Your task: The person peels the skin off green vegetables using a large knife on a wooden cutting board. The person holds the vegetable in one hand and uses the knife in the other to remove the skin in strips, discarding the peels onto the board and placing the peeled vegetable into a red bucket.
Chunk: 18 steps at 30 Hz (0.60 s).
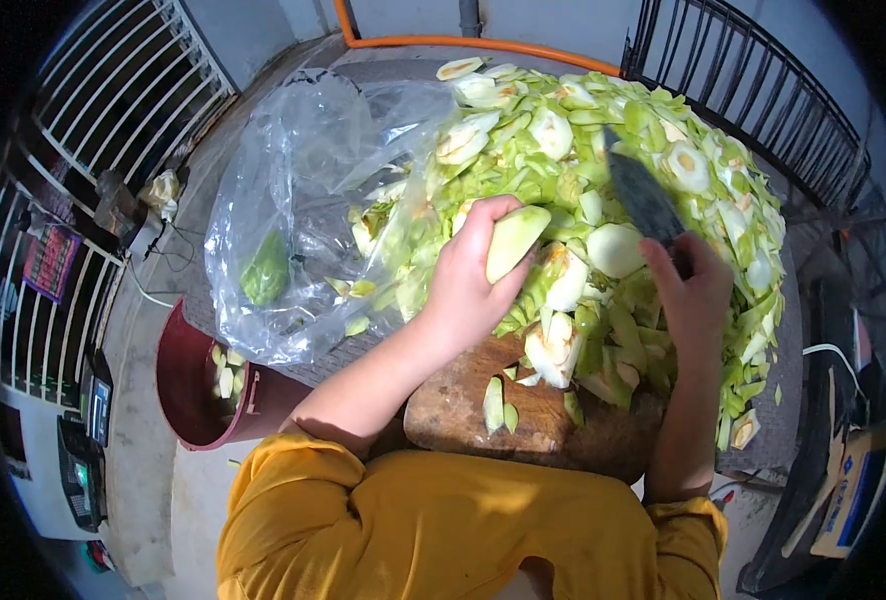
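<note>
My left hand [469,281] grips a peeled pale-green fruit or vegetable [516,244], held tilted above a large heap of green peelings and pale offcuts [600,112]. To its right, my right hand [694,289] holds a knife by the dark handle. The knife's broad dark blade [644,191] points away from me over the heap, apart from the held piece. Just beyond the board lies a rounded white piece [615,250]. A wooden cutting board [450,420] sits close to my body, with peelings and a cut core [553,349] on it.
Left of the heap spreads a clear plastic bag [263,180] with a green piece [267,274] showing through it. A dark red bucket [169,375] holding pale pieces stands at the lower left. An orange pipe [450,41] and black metal railing [750,90] run behind. Cardboard [855,480] leans at right.
</note>
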### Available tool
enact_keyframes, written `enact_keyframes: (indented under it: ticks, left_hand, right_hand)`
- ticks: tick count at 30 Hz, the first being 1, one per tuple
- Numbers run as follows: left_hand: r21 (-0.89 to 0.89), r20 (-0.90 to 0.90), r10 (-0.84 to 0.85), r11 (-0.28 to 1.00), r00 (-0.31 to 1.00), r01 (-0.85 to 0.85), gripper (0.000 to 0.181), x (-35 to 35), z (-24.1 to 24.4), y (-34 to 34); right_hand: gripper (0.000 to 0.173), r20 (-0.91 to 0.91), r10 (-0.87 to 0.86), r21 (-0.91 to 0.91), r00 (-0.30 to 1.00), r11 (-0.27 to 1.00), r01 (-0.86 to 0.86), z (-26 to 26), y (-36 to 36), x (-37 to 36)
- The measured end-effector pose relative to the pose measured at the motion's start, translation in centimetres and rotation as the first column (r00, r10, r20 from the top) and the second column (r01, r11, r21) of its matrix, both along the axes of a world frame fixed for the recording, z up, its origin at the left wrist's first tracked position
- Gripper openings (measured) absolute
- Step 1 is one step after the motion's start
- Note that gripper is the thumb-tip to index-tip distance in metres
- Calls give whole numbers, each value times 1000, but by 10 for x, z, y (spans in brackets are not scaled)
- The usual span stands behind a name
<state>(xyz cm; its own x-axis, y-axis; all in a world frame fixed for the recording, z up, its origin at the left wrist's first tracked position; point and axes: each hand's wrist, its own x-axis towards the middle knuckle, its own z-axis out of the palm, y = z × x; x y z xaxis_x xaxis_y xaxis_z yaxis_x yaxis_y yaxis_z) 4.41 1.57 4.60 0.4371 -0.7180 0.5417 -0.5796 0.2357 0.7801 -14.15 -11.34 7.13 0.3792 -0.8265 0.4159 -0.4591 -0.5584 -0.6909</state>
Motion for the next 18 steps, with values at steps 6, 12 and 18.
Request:
enact_keyframes:
  ticks: [6, 12, 18]
  left_hand:
    - [-46, 139, 111, 993, 984, -106, 42, 5, -1, -7]
    - [-25, -93, -53, 998, 994, 51, 49, 22, -17, -17]
    - [-36, -23, -13, 999, 1000, 13, 48, 20, -19, -12]
  right_hand:
    - [48, 21, 202, -90, 979, 976, -199, 8, 19, -9]
    - [58, -104, 560, -389, 822, 738, -552, 5, 31, 4]
    - [56, -161, 535, -318, 829, 767, -557, 5, 35, 6]
